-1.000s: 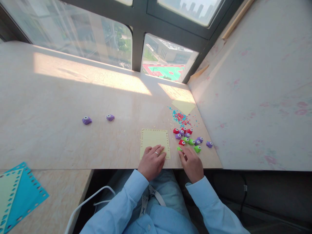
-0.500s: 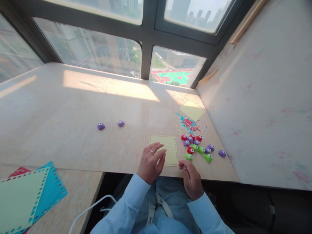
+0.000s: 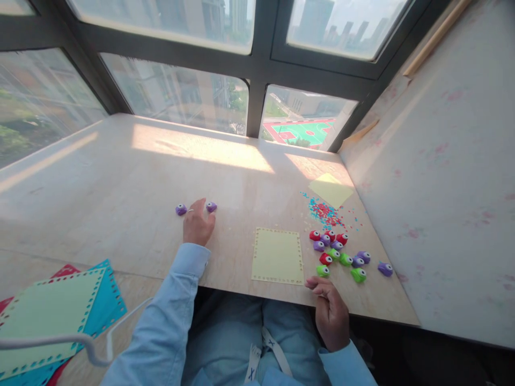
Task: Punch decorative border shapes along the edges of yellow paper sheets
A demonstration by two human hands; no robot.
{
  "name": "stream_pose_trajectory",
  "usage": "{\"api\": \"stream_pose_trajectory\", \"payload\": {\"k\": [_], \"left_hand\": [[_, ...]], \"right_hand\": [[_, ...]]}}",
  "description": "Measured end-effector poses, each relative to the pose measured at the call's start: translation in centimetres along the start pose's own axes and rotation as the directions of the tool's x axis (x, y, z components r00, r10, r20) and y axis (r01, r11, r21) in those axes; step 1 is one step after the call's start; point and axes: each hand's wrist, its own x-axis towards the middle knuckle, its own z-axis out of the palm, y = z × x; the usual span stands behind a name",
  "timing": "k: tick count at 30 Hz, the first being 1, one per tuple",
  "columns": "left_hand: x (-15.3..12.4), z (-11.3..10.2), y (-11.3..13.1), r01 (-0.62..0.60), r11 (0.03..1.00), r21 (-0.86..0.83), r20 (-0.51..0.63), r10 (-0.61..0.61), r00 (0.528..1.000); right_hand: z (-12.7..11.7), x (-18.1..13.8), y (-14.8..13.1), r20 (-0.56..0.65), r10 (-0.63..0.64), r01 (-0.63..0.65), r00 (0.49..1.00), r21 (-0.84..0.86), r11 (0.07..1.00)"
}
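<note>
My left hand (image 3: 198, 222), a ring on one finger, reaches over the table between two small purple craft punches with eye-like tops. One punch (image 3: 211, 207) lies right by the gap between thumb and forefinger, and the other punch (image 3: 181, 209) is just left of the fingers. Thumb and forefinger are apart, and I see nothing held. A pale yellow sheet (image 3: 277, 256) with small holes along its edges lies flat in front of me. Close to its lower right corner, my right hand (image 3: 330, 311) is curled closed, with nothing visible in it.
Several red, green and purple punches (image 3: 335, 254) are grouped on the right. Behind them lie red and blue paper bits (image 3: 325, 213) and another yellow sheet (image 3: 330, 188). At lower left, punched sheets (image 3: 52, 316) are stacked under a white cable (image 3: 86, 343). A wall bounds the right.
My left hand has moved off the yellow sheet, left and away from me to the two purple punches. My right hand stays curled by the sheet's corner. The camera view has shifted.
</note>
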Motion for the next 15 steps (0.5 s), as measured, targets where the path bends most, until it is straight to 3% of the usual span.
{"api": "stream_pose_trajectory", "payload": {"k": [8,15], "left_hand": [[1.5,0.0,0.0,-0.014,0.996,0.088,0.143,0.001,0.99],[-1.5,-2.0,0.9,0.074,0.997,0.018,0.07,-0.075,0.995]], "right_hand": [[0.4,0.0,-0.1,0.019,0.018,-0.017,1.0,-0.054,0.998],[0.3,0.2,0.0,0.053,0.003,0.002,0.999,-0.079,0.997]]}}
